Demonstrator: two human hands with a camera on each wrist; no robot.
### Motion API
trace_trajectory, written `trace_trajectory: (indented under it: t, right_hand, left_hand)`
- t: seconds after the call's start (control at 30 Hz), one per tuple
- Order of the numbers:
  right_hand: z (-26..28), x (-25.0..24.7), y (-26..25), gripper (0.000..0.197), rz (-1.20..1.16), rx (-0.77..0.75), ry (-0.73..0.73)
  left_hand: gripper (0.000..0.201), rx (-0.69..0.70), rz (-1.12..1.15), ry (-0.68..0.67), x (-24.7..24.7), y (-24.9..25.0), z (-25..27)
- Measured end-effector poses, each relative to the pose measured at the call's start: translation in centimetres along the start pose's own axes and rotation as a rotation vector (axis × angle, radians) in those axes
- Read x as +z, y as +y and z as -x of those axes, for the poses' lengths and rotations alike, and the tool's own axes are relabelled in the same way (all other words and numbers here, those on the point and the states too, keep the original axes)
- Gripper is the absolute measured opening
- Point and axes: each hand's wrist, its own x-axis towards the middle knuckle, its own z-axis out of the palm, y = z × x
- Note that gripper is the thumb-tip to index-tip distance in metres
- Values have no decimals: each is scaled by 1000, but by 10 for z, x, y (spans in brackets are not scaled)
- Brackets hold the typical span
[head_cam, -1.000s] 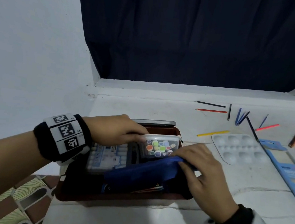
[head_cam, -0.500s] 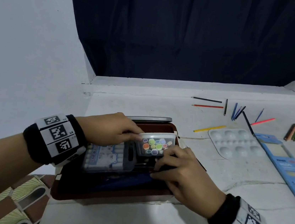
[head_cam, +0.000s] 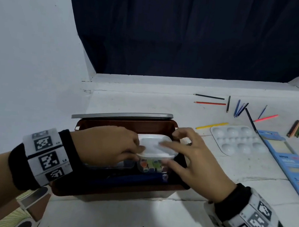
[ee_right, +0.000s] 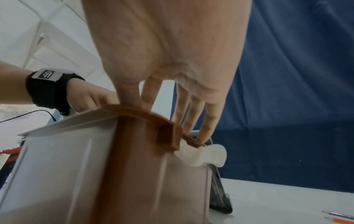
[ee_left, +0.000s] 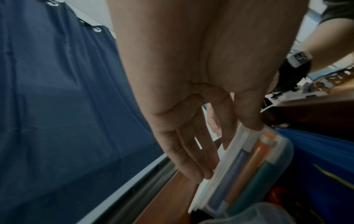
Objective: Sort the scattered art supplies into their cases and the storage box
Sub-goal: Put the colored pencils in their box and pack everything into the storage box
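Pinched at one end by my left hand (head_cam: 107, 144), my right hand (head_cam: 195, 162) flat-fingered on its white lid, the clear crayon case (head_cam: 156, 149) sits high in the storage box (head_cam: 124, 123); uneven pressing could pop the lid or jam it on the blue pouch (head_cam: 137, 178) under my grip.

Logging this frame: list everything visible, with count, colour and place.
box: one, brown, near left of the table
lid: one, grey, standing behind the box
case: one, clear with white top, in the box
pouch: one, blue, in the box, before the case
palette: one, white, right of the box
pencils: more than ten, mixed colours, scattered far right
carton: one, blue, right of the palette
curtain: one, dark blue, behind the table
table: one, white
wristbands: two, black with white tags
left hand: one, grips the case's left end
right hand: one, spread fingers rest on the case
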Motion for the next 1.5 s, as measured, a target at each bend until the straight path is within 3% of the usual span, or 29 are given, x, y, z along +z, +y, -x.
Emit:
trace_trajectory:
  t: [0.1, 0.2, 0.3, 0.37, 0.53, 0.67, 0.8, 1.0, 1.2, 1.37, 1.5]
  right_hand:
    - [3, 4, -1, 30, 62, -34, -193]
    - [1, 5, -3, 36, 161, -30, -349]
    - [-2, 1, -3, 70, 211, -5, -468]
    - [-2, 3, -5, 81, 214, 1, -482]
    - [2, 19, 1, 58, 262, -38, -390]
    - [7, 18, 5, 44, 151, -64, -310]
    - [13, 6, 6, 31, -64, -90, -154]
    - [17, -33, 14, 11, -213, -89, 78]
    - [51, -73, 61, 11, -238, -8, 80]
    - [102, -117, 132, 12, -188, 19, 75]
    - [139, -149, 188, 12, -171, 68, 102]
  left_hand:
    - [78, -12, -52, -41, 6, 11, 6]
    - [82, -22, -24, -98, 11, 16, 10]
    - [61, -44, 34, -166, 9, 23, 16]
    - [61, -72, 101, -232, 7, 27, 21]
    - [82, -139, 223, -253, 15, 21, 25]
    - [64, -128, 226, -137, 16, 20, 32]
    - [52, -137, 245, 80, 4, 27, 42]
    - [33, -184, 246, 326, -24, 70, 32]
    - [28, -223, 318, 466, -33, 130, -16]
    - [11, -251, 506, 669, -29, 181, -81]
    - [12, -342, 687, 779, -16, 217, -143]
